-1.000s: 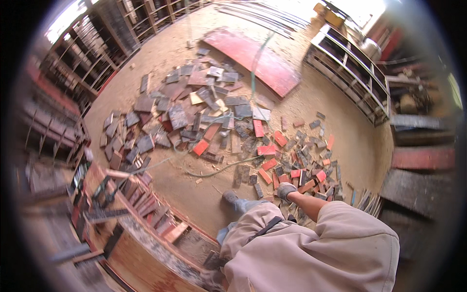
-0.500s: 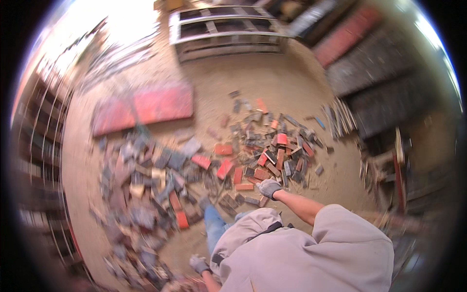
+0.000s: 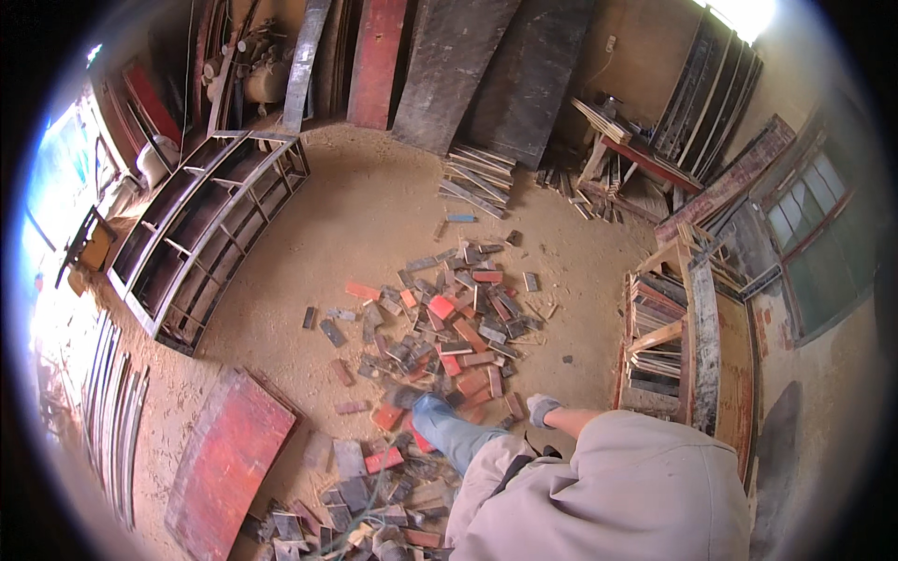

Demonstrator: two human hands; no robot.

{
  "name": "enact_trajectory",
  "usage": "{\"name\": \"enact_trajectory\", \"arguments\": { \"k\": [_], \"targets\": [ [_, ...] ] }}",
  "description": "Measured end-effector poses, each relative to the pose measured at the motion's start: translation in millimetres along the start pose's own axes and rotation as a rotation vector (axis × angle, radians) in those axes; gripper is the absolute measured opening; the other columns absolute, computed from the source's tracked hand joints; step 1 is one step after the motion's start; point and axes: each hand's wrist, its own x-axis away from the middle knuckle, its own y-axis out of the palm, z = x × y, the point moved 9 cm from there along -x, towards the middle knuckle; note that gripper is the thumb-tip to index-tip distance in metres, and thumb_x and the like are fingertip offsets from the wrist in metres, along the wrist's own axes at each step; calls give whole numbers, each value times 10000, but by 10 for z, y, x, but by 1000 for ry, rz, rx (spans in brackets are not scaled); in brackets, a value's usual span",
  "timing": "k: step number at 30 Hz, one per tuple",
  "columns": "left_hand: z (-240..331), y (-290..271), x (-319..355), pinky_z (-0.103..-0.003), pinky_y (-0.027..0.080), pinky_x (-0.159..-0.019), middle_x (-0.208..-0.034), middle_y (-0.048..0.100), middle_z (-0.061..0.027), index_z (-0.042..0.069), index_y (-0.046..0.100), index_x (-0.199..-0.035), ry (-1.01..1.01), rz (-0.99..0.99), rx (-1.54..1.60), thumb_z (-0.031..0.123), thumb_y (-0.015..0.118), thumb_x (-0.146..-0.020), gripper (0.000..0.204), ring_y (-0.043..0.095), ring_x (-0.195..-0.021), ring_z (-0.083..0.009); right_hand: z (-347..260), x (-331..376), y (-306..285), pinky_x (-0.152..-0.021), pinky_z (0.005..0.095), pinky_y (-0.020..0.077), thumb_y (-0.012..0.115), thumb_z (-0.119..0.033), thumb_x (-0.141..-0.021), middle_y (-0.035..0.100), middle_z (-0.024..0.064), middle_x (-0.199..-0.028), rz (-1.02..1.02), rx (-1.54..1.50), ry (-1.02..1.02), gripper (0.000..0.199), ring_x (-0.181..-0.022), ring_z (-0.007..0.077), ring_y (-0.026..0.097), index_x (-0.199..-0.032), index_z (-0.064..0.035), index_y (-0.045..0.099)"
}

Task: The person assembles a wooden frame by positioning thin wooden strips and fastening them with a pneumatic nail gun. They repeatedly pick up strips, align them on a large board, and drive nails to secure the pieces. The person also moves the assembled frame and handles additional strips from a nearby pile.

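My right hand [image 3: 541,409], in a grey-white glove, hangs over the floor just right of a heap of wood blocks [image 3: 472,329]. Its fingers look curled in, and no object shows in them. At the lower edge, a grey glove that appears to be my left hand [image 3: 390,541] lies against a second heap of blocks [image 3: 354,493]; its fingers cannot be made out. The blocks are short offcuts, some red, some black or grey, tumbled over one another. My leg in blue jeans [image 3: 454,432] stands forward, the foot among the blocks between the heaps.
Left stands a long metal frame [image 3: 210,234] with crossbars. A red panel [image 3: 232,458] lies near the lower left, beside long thin bars [image 3: 110,411]. Large dark boards [image 3: 533,75] lean on the far wall, a stack of slats [image 3: 479,178] before them. At right is a wooden rack [image 3: 700,327].
My view has turned to the right, so the frame and red panel have shifted left and the right wall shows. My leg has stepped forward among the blocks. Both hands still show no held object.
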Motion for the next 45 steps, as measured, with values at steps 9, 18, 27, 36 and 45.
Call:
{"name": "enact_trajectory", "arguments": {
  "k": [9, 18, 27, 36, 45],
  "targets": [
    [1118, 98, -197, -324, 558, -765, -964, 757, -111, 28, 751, -1133, -305, 258, -145, 99, 636, -870, 296, 707, -840, -194, -2040, -2111, -1437, -742, 437, 592, 693, -303, -784, 751, 181, -852, -26, 81, -410, 260, -829, 360, 738, -825, -67, 791],
    [2126, -516, -1109, -309, 566, -660, -963, 748, -130, 8, 685, -1174, -284, 507, 388, 41, 611, -898, 288, 695, -734, -168, -4217, -3492, -2176, -825, 431, 575, 530, -411, -930, 756, 147, -878, -141, 464, -495, 438, -908, 307, 737, -888, -63, 791],
    [1942, -974, -2510, -445, 562, -909, -1176, 741, -127, 108, 765, -1131, -505, 41, -520, 293, 472, -949, 392, 717, -1081, -324, -7540, -3351, -3246, -940, 495, 511, 508, -492, -916, 720, 237, -1001, 55, 217, -447, 547, -1042, 407, 685, -946, -10, 765],
    [3575, -3947, -4476, -324, 537, -558, -907, 723, -68, 62, 624, -1200, -191, 532, 875, 129, 585, -996, 218, 661, -662, -172, -10355, -2701, -3671, -946, 482, 527, 462, -440, -907, 702, 234, -1130, -85, 630, -518, 513, -1088, 398, 677, -1046, -49, 762],
    [4750, -6013, -5900, -314, 539, -583, -898, 710, -74, 39, 627, -1230, 29, 280, 1101, 131, 547, -1017, 246, 651, -686, -168, -13465, -2927, -3672, -820, 484, 574, 632, -288, -767, 714, 252, -1027, -39, 598, -722, 340, -966, 396, 722, -940, -38, 785]
  ]
}}
